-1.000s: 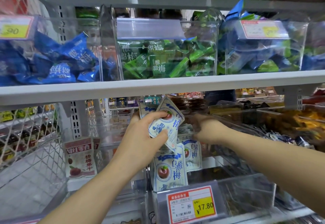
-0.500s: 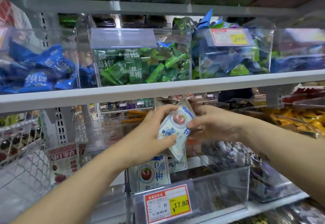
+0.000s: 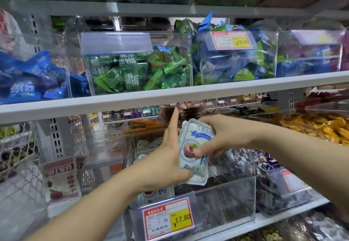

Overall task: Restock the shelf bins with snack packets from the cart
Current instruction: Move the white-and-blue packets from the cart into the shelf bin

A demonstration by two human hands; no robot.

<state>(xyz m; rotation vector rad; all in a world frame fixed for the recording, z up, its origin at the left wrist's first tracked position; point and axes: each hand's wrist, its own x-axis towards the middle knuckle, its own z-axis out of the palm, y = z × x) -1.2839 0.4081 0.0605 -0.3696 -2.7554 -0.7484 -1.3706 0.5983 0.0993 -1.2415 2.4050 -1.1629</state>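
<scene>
Partway through, judging by the stock. Holding a thin stack of snack packets (image 3: 195, 157) just below the middle of the view, directly above the clear bin (image 3: 236, 199) marked by the 17.80 price tag (image 3: 168, 218) at 6 o'clock. Not yet dropped in.

Right hand (image 3: 224, 136) reaching in from 3 o'clock: fingers (image 3: 204, 121) curled over the top edge, thumb pressed on the printed fruit picture, so pinching the stack. Left hand (image 3: 166, 157) coming up from 7 o'clock: fingers straight and pointing to 12 o'clock along the stack's left side, thumb laid across the lower corner, clamping it against the palm.

Already in the bin: a few matching packets (image 3: 160, 193), seen at 7 o'clock behind the front wall. Plenty of room beside them, so probably more loads needed. No cart in view, so impossible to say how much stock remains.

Long axis of the held stack running close to 12-to-6, top edge up, bottom edge toward the bin, printed face turned to the camera. Hard to count the packets; at least two edges visible at the top.

Above, at 12 o'clock, on the upper shelf (image 3: 170, 97), a bin of green packets (image 3: 136, 74).
</scene>
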